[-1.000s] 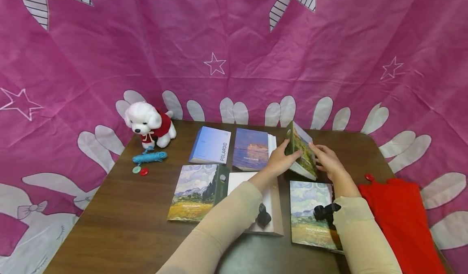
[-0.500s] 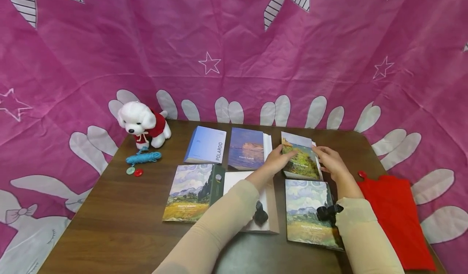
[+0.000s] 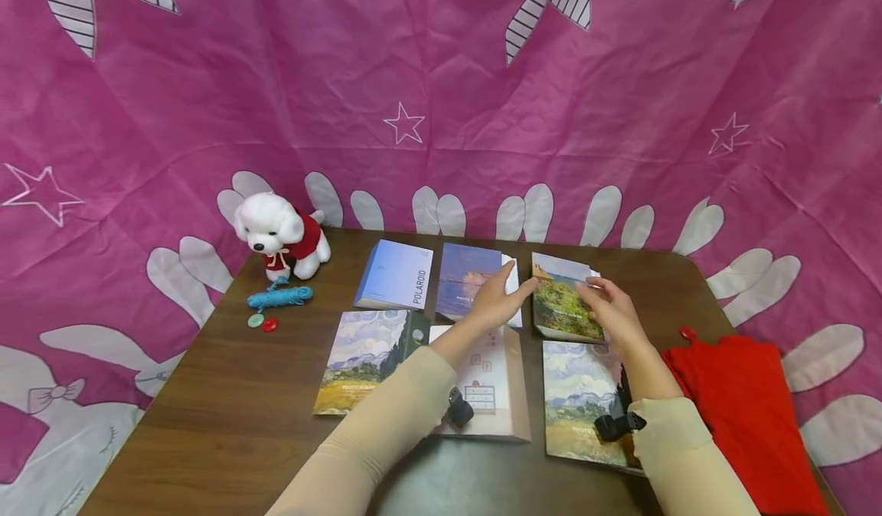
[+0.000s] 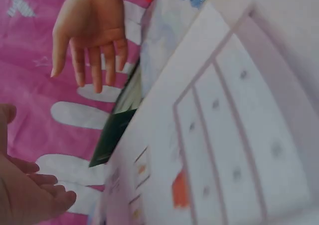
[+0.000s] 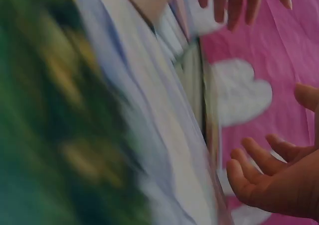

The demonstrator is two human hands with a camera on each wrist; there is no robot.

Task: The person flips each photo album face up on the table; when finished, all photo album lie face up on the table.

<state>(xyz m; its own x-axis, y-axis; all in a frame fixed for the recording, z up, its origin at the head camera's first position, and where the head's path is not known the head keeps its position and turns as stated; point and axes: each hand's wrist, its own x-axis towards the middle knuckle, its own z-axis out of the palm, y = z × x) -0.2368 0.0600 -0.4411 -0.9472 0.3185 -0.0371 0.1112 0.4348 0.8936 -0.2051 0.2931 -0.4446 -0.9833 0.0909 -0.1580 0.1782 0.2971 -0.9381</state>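
In the head view a photo album with a green hillside cover [image 3: 566,298] lies at the back right of the table. My right hand [image 3: 613,313] is at its right edge, fingers loosely extended and overlapping the cover in this view. My left hand [image 3: 492,302] hovers left of that album, over the purple seascape album [image 3: 468,275], thumb and fingers spread. The left wrist view shows my left hand [image 4: 32,185] and the palm of my right hand [image 4: 94,41] with nothing in them. In the right wrist view my right hand [image 5: 279,177] has relaxed, bent fingers.
Around lie a blue Polaroid album [image 3: 396,275], two wheatfield albums [image 3: 368,355] and a white album [image 3: 482,393]. A plush dog [image 3: 282,233], blue yarn [image 3: 279,297] and two buttons [image 3: 269,324] are at left. Red cloth [image 3: 744,409] covers the right edge.
The hillside album, tilted up between both hands a second ago, has come down flat on the table. My left hand has released it and moved left; my right hand has loosened at its edge.
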